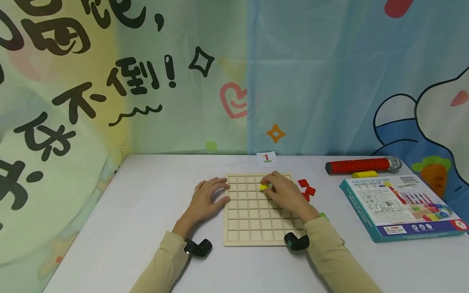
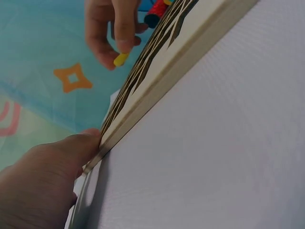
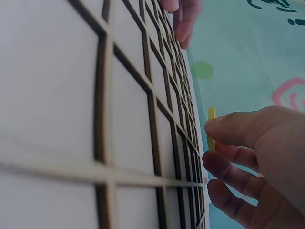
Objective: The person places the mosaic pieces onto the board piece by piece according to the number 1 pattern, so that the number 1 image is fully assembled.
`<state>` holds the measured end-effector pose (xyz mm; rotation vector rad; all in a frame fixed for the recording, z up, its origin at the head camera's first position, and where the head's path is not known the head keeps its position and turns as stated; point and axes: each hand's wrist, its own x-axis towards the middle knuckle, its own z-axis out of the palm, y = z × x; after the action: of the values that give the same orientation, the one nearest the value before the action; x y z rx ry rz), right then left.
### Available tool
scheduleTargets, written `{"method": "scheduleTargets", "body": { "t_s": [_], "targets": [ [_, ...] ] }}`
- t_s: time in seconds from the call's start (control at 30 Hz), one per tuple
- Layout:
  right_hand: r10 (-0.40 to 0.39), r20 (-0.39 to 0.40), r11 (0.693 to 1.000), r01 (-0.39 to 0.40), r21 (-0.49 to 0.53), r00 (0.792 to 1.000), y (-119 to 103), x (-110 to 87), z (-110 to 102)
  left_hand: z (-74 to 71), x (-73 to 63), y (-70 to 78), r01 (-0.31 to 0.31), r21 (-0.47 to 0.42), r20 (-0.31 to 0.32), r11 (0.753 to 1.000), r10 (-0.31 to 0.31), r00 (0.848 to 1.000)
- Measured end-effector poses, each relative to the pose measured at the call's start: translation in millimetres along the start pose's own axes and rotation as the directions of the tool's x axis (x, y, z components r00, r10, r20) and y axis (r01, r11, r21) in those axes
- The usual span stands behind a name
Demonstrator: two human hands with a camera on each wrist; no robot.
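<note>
A square wooden grid board lies flat on the white table. My left hand rests at its left edge, thumb and fingers spread apart and touching the rim. Over the far part of the board, my right hand pinches a small yellow tile between thumb and fingers. From the right wrist view, the yellow tile stands on edge in the pinch, above the grid. Several red tiles lie just right of the board. A green piece shows partly behind the right sleeve.
A small printed card lies beyond the board's far edge. At the right are a boxed set, a red microphone and a yellow cylinder. A printed cloth backdrop hangs behind the table.
</note>
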<state>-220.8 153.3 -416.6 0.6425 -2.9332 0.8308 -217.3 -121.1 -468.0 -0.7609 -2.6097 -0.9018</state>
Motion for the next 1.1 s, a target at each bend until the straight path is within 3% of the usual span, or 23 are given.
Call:
{"method": "scheduleTargets", "body": {
  "t_s": [0.4, 1.1],
  "targets": [
    [-0.075, 0.009, 0.997, 0.075, -0.019, 0.997, -9, 16.3, 12, -0.5, 1.2, 0.1, 0.015, 0.019, 0.035, 1.000, -0.015, 0.999],
    [-0.045, 0.054, 0.999, 0.045, 0.009, 0.998, -11, 23.9, 21, 0.1, 1.6, -0.1, 0.017, 0.031, 0.049, 0.999, -0.018, 0.999]
  ]
}}
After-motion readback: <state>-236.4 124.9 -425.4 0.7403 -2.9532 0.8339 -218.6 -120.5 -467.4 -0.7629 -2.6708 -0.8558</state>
